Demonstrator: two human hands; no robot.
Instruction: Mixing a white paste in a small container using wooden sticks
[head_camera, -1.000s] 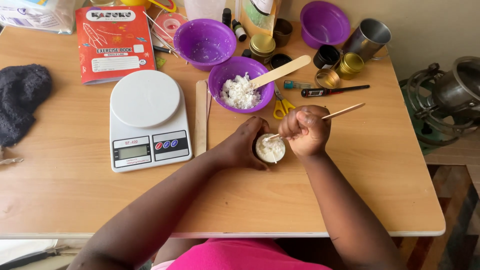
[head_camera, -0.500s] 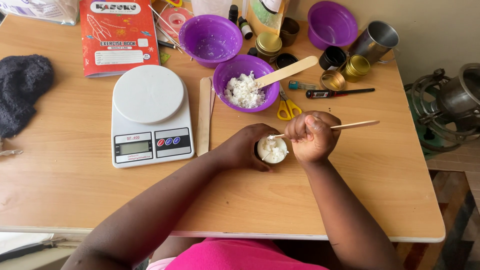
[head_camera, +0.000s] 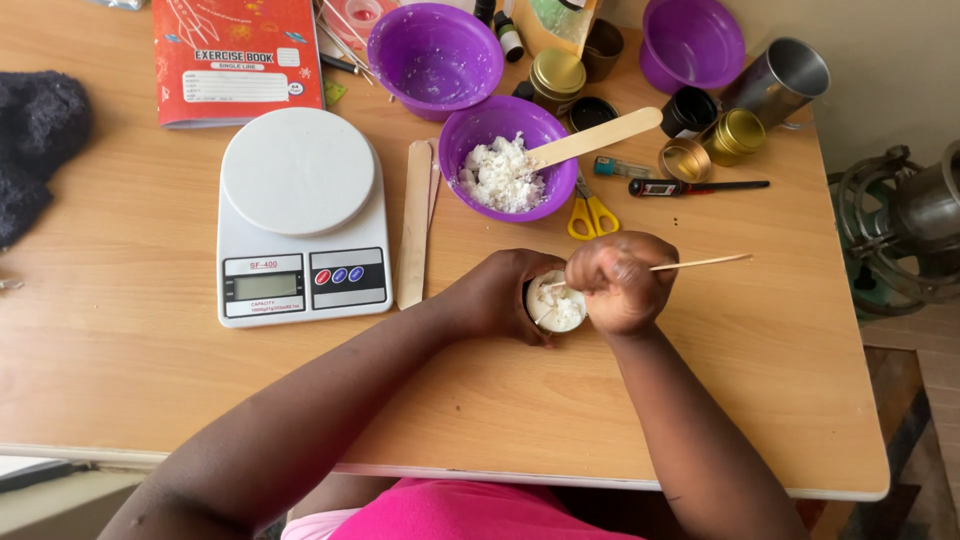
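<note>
The left hand (head_camera: 500, 292) is wrapping around a small round tin (head_camera: 556, 303) near the middle of the wooden tabletop (head_camera: 150, 400), holding it steady. The tin is filled with white, waxy flakes. The right hand (head_camera: 620, 282) is closing in a fist on a thin wooden skewer (head_camera: 700, 263), whose near tip is poking into the tin's white filling while the long end is pointing off to the right.

Just beyond the hands, a purple bowl (head_camera: 508, 158) is holding a heap of the same white flakes, and a flat wooden stick (head_camera: 595, 137) is resting in it, leaning out over the right rim. Farther back, a second purple bowl (head_camera: 435, 58) is showing only a thin white residue inside, and a third purple bowl (head_camera: 692, 42) at the far right is sitting tilted. A steel cup (head_camera: 780, 80) is lying beside it. Several small gold and black tins (head_camera: 735, 135) are clustering between the bowls; what is in them is too small to tell. Yellow-handled scissors (head_camera: 590, 212) are lying just beyond the right hand. To the left, a white kitchen scale (head_camera: 298, 215) is standing with its plate bare, with another flat wooden stick (head_camera: 415, 222) lying just beside its right edge.
</note>
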